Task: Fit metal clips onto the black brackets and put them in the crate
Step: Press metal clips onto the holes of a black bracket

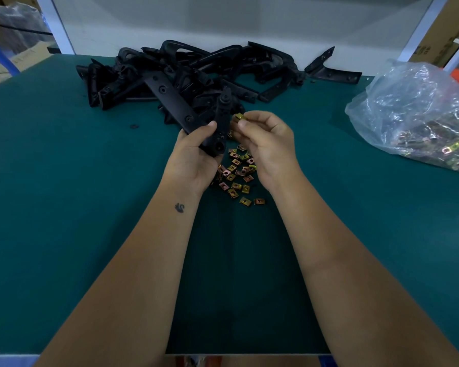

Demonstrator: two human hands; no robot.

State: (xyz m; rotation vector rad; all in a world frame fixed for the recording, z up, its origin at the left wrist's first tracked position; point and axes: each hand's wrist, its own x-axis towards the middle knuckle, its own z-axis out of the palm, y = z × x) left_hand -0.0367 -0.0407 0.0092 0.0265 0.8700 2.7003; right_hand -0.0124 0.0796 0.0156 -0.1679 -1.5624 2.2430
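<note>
My left hand grips a black L-shaped bracket above the green table, one arm of it pointing up. My right hand pinches a small gold metal clip between thumb and fingertips, just right of the bracket's upright arm. Several loose gold and copper clips lie scattered on the mat beneath and between my hands. A heap of black brackets is piled at the back of the table. No crate is in view.
A clear plastic bag holding many more clips sits at the right edge of the green table. A white wall panel stands behind the heap. Cardboard boxes show at the far left and right.
</note>
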